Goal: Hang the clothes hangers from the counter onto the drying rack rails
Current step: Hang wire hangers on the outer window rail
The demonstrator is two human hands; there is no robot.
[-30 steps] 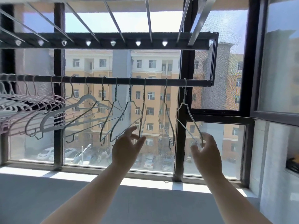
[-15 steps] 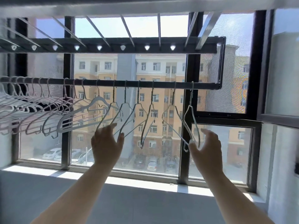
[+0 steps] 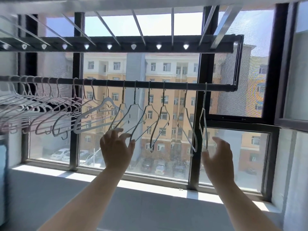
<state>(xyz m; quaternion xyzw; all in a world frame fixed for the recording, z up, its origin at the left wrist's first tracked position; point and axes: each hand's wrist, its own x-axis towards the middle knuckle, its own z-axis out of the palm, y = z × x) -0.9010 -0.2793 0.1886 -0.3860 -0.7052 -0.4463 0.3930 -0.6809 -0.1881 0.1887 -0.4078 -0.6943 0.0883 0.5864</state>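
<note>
A dark rail [image 3: 175, 85] of the drying rack runs across the window. Several hangers hang from it: pale plastic ones [image 3: 41, 112] bunched at the left, thin metal ones [image 3: 164, 120] spaced along the middle and right. My left hand [image 3: 116, 147] is raised under the middle, its fingertips touching the lower bar of a metal hanger [image 3: 135, 117]. My right hand [image 3: 218, 154] is raised with relaxed, spread fingers just below the rightmost metal hanger [image 3: 203, 124], holding nothing.
An upper rack frame [image 3: 133, 42] with slanted bars and round knobs sits above the rail. Black window frames [image 3: 203, 105] stand behind. A grey counter [image 3: 150, 209] lies below the hands. A wall and open window sash [image 3: 290, 80] close off the right.
My right hand has let go of the rightmost hanger and opened below it. My left hand has moved left from one metal hanger to another. The view has tilted upward.
</note>
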